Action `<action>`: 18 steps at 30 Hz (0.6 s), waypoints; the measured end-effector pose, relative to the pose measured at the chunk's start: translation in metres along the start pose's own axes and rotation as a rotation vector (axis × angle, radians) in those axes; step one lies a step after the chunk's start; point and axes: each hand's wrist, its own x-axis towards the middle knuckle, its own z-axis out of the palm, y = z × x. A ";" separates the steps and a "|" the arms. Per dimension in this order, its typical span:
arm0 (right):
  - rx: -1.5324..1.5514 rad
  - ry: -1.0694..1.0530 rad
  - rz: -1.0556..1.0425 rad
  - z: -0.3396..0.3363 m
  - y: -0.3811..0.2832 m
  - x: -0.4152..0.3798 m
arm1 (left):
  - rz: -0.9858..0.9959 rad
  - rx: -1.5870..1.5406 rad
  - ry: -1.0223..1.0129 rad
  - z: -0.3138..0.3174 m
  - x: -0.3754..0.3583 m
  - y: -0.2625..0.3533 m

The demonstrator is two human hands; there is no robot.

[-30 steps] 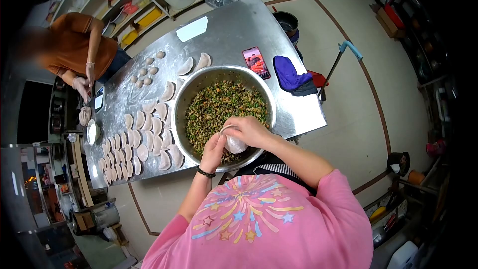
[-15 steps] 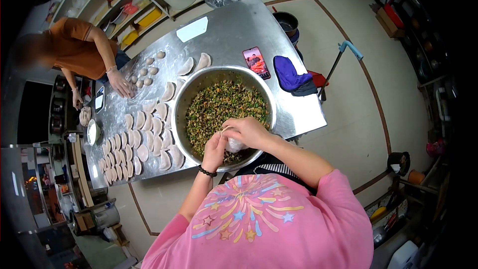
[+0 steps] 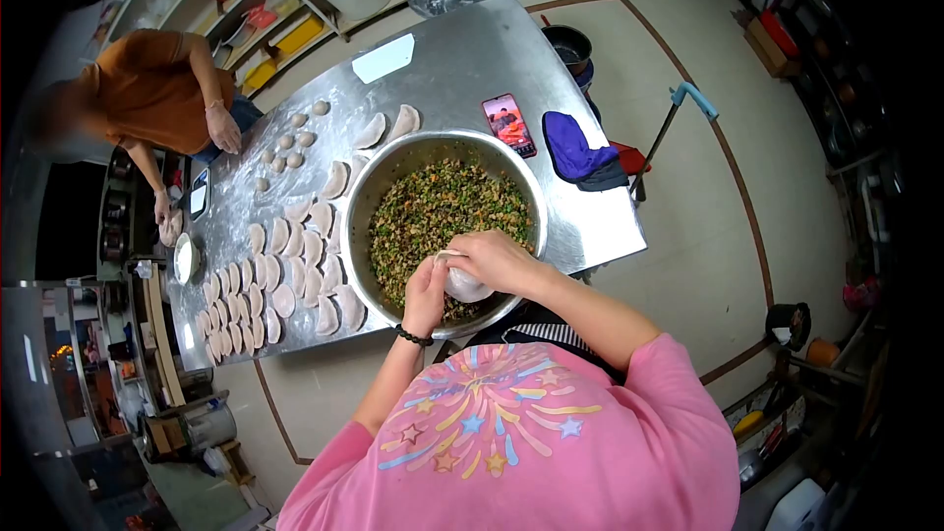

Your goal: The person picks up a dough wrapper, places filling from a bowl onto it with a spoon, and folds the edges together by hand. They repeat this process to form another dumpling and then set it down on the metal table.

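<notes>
Over the near side of a large steel bowl [image 3: 351, 236], both my hands pinch a pale dumpling [image 3: 466, 285]. My left hand [image 3: 425, 293], with a dark bead bracelet at its wrist, closes on the dumpling's left edge. My right hand [image 3: 492, 261] grips its top and right edge, hiding part of the dough. Chopped green and brown filling [image 3: 442, 197] fills the bowl beneath. Rows of folded dumplings [image 3: 313, 251] lie on the steel table to the left of the bowl.
A co-worker [image 3: 167, 88] stands at the table's far left, beside small dough balls [image 3: 286, 141] and a white bowl [image 3: 186, 261]. A phone [image 3: 508, 125] and a purple cloth item [image 3: 575, 147] lie right of the filling bowl. A white sheet [image 3: 383, 59] rests farther back.
My hands stay at almost the same place, and more of the dumpling's rounded side shows. The co-worker's hand has lifted back from the dough balls, where one more ball now shows.
</notes>
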 end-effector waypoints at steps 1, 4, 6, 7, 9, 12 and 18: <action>0.000 0.000 -0.002 0.002 -0.001 0.000 | 0.001 0.000 0.001 -0.001 -0.001 -0.001; 0.048 0.161 0.038 0.006 -0.003 -0.001 | -0.212 -0.408 -0.018 0.003 0.000 0.001; 0.013 0.075 0.009 0.002 -0.003 -0.002 | -0.172 -0.264 -0.048 -0.002 0.002 -0.002; 0.012 0.075 0.008 0.002 -0.002 -0.002 | -0.133 -0.120 -0.078 -0.004 0.003 -0.003; 0.001 0.095 0.003 0.003 0.001 -0.002 | -0.158 -0.256 -0.053 -0.002 0.005 -0.004; 0.101 0.233 0.009 0.008 0.002 0.000 | -0.198 -0.438 -0.096 -0.001 0.006 -0.002; 0.138 0.189 0.047 -0.001 -0.005 0.002 | -0.278 -0.791 -0.117 0.005 0.003 0.001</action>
